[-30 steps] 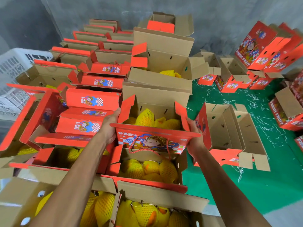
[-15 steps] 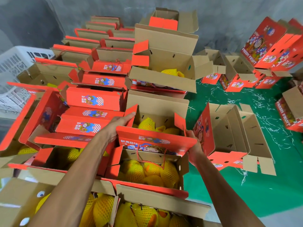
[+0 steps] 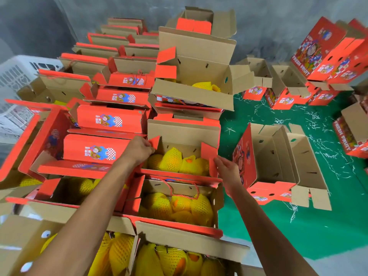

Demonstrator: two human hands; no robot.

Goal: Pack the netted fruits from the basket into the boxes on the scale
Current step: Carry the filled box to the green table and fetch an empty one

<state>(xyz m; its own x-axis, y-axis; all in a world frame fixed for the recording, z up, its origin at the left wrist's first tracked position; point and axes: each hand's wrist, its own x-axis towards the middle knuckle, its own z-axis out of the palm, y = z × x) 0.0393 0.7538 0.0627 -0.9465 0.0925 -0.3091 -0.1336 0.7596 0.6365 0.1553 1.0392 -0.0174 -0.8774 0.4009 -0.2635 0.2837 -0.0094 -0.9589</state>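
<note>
Head view is showing my two bare forearms reaching forward over rows of red and brown cardboard boxes. Nearest to me, an open box (image 3: 179,234) is sitting packed with fruits in yellow foam netting (image 3: 171,259). Just beyond it, a second open box (image 3: 216,198) is holding more netted fruits (image 3: 177,206), with a red cord handle (image 3: 185,191) lying across its far edge. Farther on, my hands are working at a third open box (image 3: 185,132), which is also holding netted fruits (image 3: 173,160). My left hand (image 3: 138,148) is pinching the small red flap (image 3: 155,141) on that box's left side, fingers curled around it. My right hand (image 3: 229,172) is touching the red flap (image 3: 209,154) on the right side, fingers loosely bent against its edge. To the left, closed red boxes (image 3: 111,120) are lying stacked in rows. To the right, an empty box (image 3: 278,156) is lying tipped on its side on the green floor (image 3: 298,226). Farther away, another open box (image 3: 199,60) is sitting higher on the pile with one netted fruit inside. At the far left, a white plastic basket (image 3: 18,76) is standing beside the stacks.
</note>
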